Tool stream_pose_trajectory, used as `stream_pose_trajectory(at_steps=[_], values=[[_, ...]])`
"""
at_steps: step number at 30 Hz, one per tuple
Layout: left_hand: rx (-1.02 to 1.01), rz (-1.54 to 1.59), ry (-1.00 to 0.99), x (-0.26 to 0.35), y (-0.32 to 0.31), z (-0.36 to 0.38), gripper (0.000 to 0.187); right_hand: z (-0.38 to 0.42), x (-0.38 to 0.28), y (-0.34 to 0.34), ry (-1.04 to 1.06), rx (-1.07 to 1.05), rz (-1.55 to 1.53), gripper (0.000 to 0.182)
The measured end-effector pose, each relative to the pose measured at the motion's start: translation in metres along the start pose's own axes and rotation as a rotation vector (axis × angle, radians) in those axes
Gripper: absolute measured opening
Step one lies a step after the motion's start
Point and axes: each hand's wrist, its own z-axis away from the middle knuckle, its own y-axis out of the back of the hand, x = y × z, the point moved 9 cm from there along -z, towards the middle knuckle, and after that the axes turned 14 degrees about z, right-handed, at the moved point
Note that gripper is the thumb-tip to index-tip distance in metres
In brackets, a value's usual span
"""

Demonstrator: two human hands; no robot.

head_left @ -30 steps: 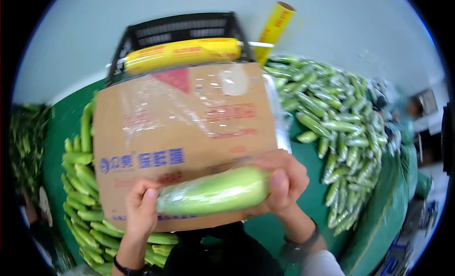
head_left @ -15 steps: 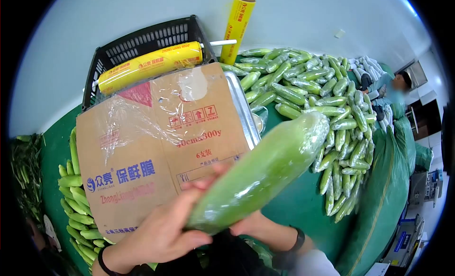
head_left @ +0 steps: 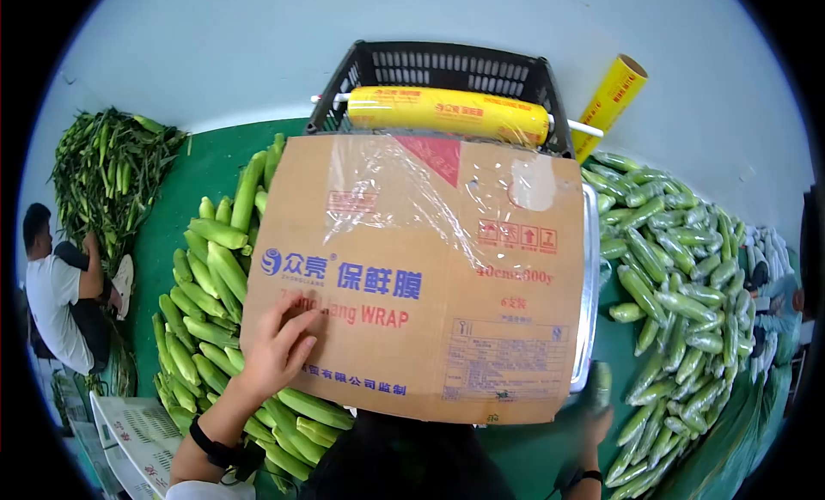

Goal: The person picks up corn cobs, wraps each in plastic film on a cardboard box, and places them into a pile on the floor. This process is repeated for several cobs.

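Fingers (head_left: 296, 321) of the left hand (head_left: 277, 350) lie spread and flat on the lower left part of the cardboard sheet (head_left: 421, 277), palm down, gripping nothing, with the forearm coming up from seven o'clock and a dark band at the wrist. The right hand (head_left: 595, 418) sits at five o'clock by the sheet's lower right corner, blurred and partly hidden by the cardboard, so whether it is open or closed cannot be told; a green gourd (head_left: 599, 385) seems to be at its fingertips, too smeared to read its direction. The sheet lies nearly flat, long axis running from nine to three o'clock, tilted slightly down to the right, with clear film draped over its upper half. A yellow roll of cling film (head_left: 447, 113) lies across the black crate (head_left: 438, 70) at twelve o'clock, parallel to the sheet's top edge; a second roll (head_left: 612, 94) leans at one o'clock. Bare gourds (head_left: 206, 285) are piled at nine o'clock, wrapped ones (head_left: 670, 277) at three. Another person (head_left: 56, 294) sits at the far left beside leafy greens (head_left: 107, 173).
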Motion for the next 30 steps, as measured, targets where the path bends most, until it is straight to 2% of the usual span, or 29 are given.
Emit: stream_pose_trajectory(at_steps=[1, 3, 4, 5, 6, 7, 8, 9, 11, 13, 14, 17, 18, 19, 20, 21, 23, 25, 27, 29, 30], values=[[0.021, -0.012, 0.016, -0.003, 0.007, -0.003, 0.046, -0.024, 0.007, 0.002, -0.267, -0.064, -0.064, 0.062], [0.048, -0.027, 0.040, -0.008, 0.019, -0.014, 0.050, -0.069, -0.029, 0.049, -0.006, 0.533, -0.185, 0.055], [0.054, -0.073, 0.039, -0.012, 0.019, -0.024, 0.056, -0.064, -0.106, 0.132, 0.123, 0.523, -0.365, 0.049], [0.079, -0.098, 0.028, -0.014, 0.020, -0.039, 0.054, -0.056, -0.163, 0.182, 0.162, 0.393, -0.935, 0.045], [0.101, -0.122, 0.020, -0.015, 0.019, -0.056, 0.052, -0.043, -0.218, 0.219, 0.266, 0.186, -1.087, 0.043], [0.118, -0.144, 0.012, -0.017, 0.019, -0.072, 0.050, -0.018, -0.273, 0.250, 0.453, -0.018, -1.006, 0.040], [0.115, -0.130, -0.012, -0.019, 0.017, -0.088, 0.044, 0.015, -0.324, 0.274, 0.693, -0.170, -0.790, 0.037], [0.117, -0.117, -0.041, -0.022, 0.017, -0.106, 0.038, 0.047, -0.372, 0.292, 0.935, -0.195, -0.517, 0.035], [0.105, -0.081, -0.097, -0.032, 0.016, -0.135, 0.027, 0.082, -0.433, 0.319, 1.214, 0.073, -0.267, 0.022], [0.071, -0.039, -0.148, -0.042, 0.015, -0.153, 0.017, 0.073, -0.461, 0.328, 1.212, 0.223, -0.284, 0.017], [0.078, -0.037, -0.215, -0.027, 0.020, -0.155, 0.010, 0.071, -0.469, 0.330, 1.211, 0.293, -0.293, 0.014], [0.293, 0.356, -0.224, -0.024, 0.054, -0.145, 0.009, 0.081, -0.478, 0.337, 1.467, 0.238, -0.636, 0.011], [0.335, 0.526, -0.174, -0.035, 0.064, -0.135, 0.010, 0.073, -0.463, 0.325, 1.271, -0.052, -0.690, 0.008], [0.356, 0.588, -0.049, -0.042, 0.076, -0.119, 0.005, 0.068, -0.443, 0.313, 1.171, -0.146, -0.763, 0.006], [0.371, 0.551, -0.027, -0.041, 0.090, -0.095, 0.006, 0.068, -0.421, 0.322, 1.132, -0.166, -0.684, 0.009], [0.383, 0.508, 0.004, -0.042, 0.100, -0.067, 0.008, 0.054, -0.389, 0.307, 0.916, -0.265, -0.959, 0.009], [0.271, 0.135, -0.284, -0.012, 0.098, -0.012, 0.013, 0.044, -0.343, 0.308, 0.877, -0.274, -0.977, 0.007], [0.123, 0.084, -0.314, 0.000, 0.068, 0.041, 0.019, 0.070, -0.324, 0.304, 0.907, -0.392, -0.870, 0.009], [0.178, 0.164, -0.179, -0.009, 0.038, 0.090, 0.019, 0.101, -0.308, 0.276, 0.830, -0.596, -0.904, 0.009], [0.205, 0.117, -0.083, -0.021, 0.014, 0.130, 0.021, 0.127, -0.298, 0.251, 0.864, -0.658, -0.843, 0.009], [0.236, 0.054, -0.051, -0.027, 0.011, 0.147, 0.023, 0.128, -0.283, 0.228, 0.760, -0.720, -0.767, 0.008]])
